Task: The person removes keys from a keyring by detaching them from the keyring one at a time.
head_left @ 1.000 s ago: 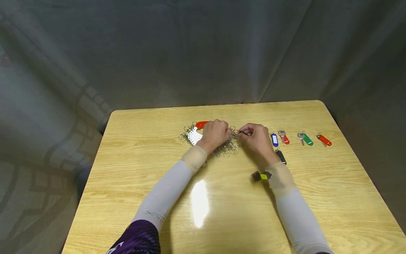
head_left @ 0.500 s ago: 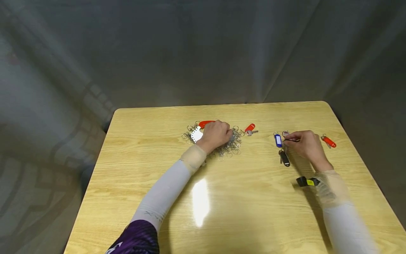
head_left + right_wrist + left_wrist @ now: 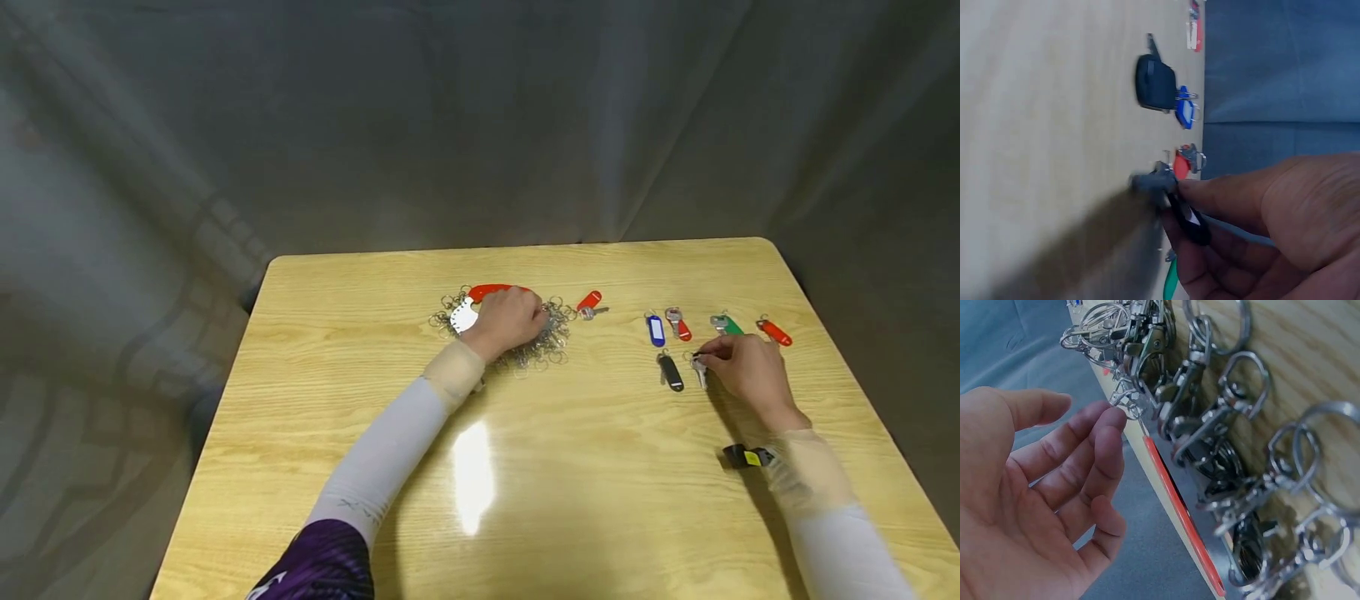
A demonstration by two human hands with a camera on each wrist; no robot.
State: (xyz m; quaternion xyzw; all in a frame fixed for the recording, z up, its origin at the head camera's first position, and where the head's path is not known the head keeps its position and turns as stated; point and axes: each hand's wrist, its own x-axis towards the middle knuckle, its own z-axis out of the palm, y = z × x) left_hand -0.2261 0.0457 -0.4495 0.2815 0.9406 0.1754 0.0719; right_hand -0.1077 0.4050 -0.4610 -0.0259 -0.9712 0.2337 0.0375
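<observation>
In the head view my left hand hovers over a red and white panel fringed with metal clasps and rings. The left wrist view shows its fingers loosely bent, with the tips close to the clasps and nothing visible held; contact is unclear. My right hand pinches a key with a black tag, low over the table's right side. In the right wrist view the black tag lies between thumb and fingers, and the blurred key points away from the hand.
Around the right hand lie a black-tagged key, a blue tag, a red-tagged key, a green-tagged key and another red tag. A red-tagged key sits beside the clasps. Grey curtains surround the table.
My right hand has moved right from beside the clasps, then slightly toward me, carrying the black-tagged key. The red-tagged key by the clasps has come into view. My left hand stays put.
</observation>
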